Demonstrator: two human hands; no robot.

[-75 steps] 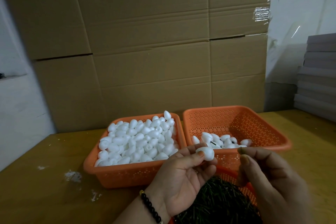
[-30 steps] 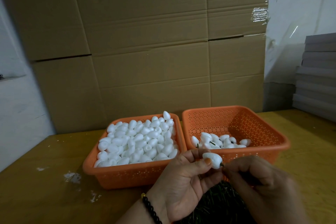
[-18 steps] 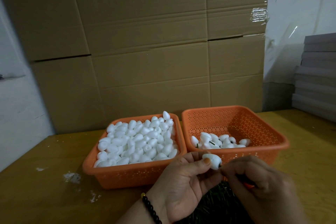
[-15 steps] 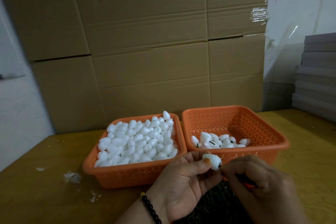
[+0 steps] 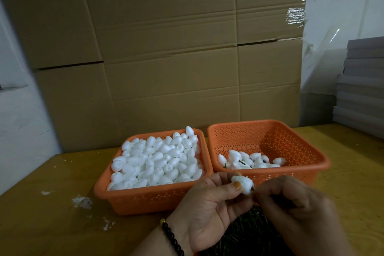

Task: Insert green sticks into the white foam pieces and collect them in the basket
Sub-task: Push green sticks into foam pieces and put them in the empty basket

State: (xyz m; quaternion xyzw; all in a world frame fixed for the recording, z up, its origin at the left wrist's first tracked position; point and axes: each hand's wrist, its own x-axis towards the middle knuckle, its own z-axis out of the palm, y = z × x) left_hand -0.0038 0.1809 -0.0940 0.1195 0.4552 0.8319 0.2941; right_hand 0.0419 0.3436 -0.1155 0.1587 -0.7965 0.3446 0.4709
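Before the right basket [image 5: 301, 169], we find the left hand [image 5: 209, 210] pinching the foam piece [image 5: 243, 186] as before; right hand [image 5: 291, 206] stays pinched on the stick [image 5: 252, 189] (mostly hidden), now closer in.

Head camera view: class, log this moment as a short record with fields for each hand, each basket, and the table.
left hand: pinches a white foam piece
right hand: pinches a green stick at the foam's end
left basket: heaped with plain foam pieces
right basket: few foam pieces, some with sticks
stick pile: under the hands
table: white crumbs
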